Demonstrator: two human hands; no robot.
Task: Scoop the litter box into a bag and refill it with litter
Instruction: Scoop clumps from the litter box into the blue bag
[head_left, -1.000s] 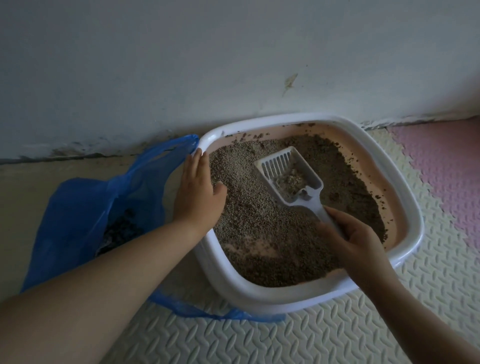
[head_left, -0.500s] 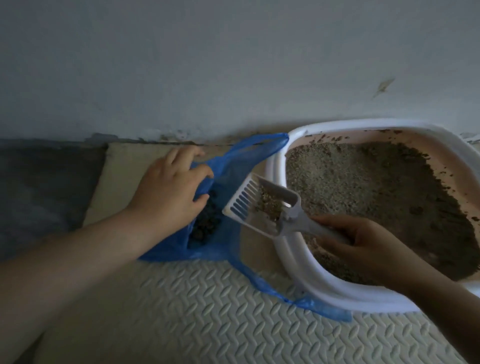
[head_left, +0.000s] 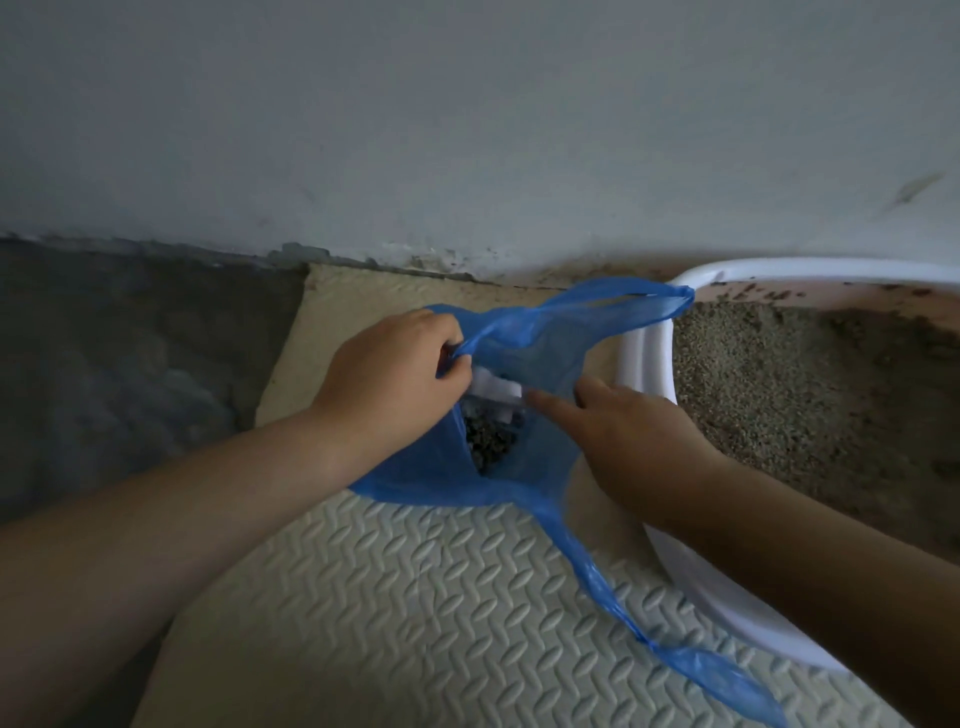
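Looking down at a cream foam floor mat, two bare forearms reach forward to a thin blue plastic bag lying on it, with one loose handle trailing toward the viewer. The left hand pinches the bag's left edge and lifts the mouth open. The right hand reaches into the mouth, forefinger straight and the other fingers curled under. It seems to grip the handle of a white litter scoop, though the handle is hidden beneath the palm. Only the scoop's head shows, between the two hands, above dark clumps lying in the bag. Just right of the bag sits the white-rimmed litter box, the bag's other handle draped on its rim, holding unevenly heaped grey litter. Beyond are bare concrete floor and a pale wall. Likely risks: if the pinch slips, the flimsy mouth could sag shut and waste would land on the mat; the scoop's slots could snag or tear the film; the draped handle might drag litter out.
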